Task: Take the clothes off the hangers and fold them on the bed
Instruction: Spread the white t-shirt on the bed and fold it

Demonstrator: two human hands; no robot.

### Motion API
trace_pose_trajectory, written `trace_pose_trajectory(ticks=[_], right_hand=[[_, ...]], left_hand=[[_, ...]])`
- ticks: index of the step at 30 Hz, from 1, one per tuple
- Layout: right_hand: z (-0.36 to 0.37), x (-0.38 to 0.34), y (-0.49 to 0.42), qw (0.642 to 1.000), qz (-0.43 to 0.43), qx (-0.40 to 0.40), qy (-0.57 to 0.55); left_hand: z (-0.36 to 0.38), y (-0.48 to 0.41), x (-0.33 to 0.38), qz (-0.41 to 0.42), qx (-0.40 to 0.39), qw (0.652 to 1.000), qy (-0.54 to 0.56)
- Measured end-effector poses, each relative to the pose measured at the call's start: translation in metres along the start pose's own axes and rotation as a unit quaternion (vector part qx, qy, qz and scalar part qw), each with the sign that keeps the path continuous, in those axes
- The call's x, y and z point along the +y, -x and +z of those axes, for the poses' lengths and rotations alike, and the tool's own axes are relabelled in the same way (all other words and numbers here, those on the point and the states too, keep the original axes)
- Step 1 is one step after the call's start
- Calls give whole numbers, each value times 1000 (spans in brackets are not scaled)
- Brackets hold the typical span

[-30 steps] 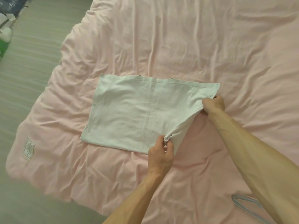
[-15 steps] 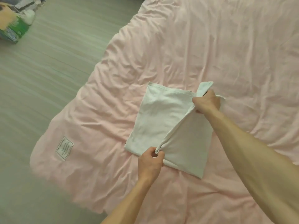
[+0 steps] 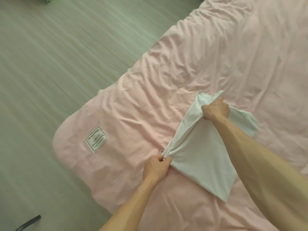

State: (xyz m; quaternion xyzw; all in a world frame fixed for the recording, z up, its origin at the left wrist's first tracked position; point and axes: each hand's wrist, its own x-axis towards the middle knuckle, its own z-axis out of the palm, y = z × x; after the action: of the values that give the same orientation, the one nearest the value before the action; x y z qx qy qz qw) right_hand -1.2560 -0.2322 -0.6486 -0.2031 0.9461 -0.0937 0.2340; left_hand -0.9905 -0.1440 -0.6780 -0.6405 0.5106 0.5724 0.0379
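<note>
Left hand (image 3: 156, 169) and right hand (image 3: 215, 108) pulled the white cloth (image 3: 200, 157) further over, pinching its edge, maybe lifted, near a corner of the bed (image 3: 183, 64).

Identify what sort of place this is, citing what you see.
Probably a bedroom: a pink duvet with a sewn label, a white garment held over it, plank floor beside.
</note>
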Motion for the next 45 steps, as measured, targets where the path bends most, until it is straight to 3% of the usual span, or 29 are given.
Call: trace_pose_trajectory(ticks=[4,9,12,16,19,23,25,26,29,32,33,36,38,39,41,45], right_hand=[[3,-7,9,1000,-3,-11,-13],[9,-12,12,989,-18,-111,-95],[6,-2,15,992,-44,-69,-97],[3,38,27,985,-41,-18,-168],[20,84,46,986,-77,47,-140],[52,150,81,984,-129,123,-7],[71,177,100,980,-156,101,67],[80,196,109,980,-159,82,92],[97,240,130,982,-117,38,146],[93,257,142,993,-23,83,82],[91,257,146,994,-10,99,47],[78,256,161,981,58,127,-131],[69,257,167,953,148,33,-262],[69,259,169,934,181,-22,-306],[67,263,170,914,193,-65,-351],[56,268,176,906,183,-57,-377]], left_hand=[[-3,0,0,-21,-10,997,-67],[-6,-7,1,-28,-12,987,-159],[-3,-5,9,23,12,971,-236],[7,-7,27,122,51,958,-256],[22,-22,32,295,134,891,-318],[45,-41,40,486,42,750,-446],[46,-56,36,533,10,687,-494],[46,-67,31,537,14,673,-508],[26,-91,21,448,71,713,-534],[22,-87,20,404,113,732,-536],[22,-80,21,388,121,753,-518],[30,-48,26,282,141,886,-340],[29,-29,26,151,81,963,-206],[28,-25,26,96,49,983,-152],[25,-20,28,49,-9,996,-77],[14,-18,30,16,-108,993,48]])
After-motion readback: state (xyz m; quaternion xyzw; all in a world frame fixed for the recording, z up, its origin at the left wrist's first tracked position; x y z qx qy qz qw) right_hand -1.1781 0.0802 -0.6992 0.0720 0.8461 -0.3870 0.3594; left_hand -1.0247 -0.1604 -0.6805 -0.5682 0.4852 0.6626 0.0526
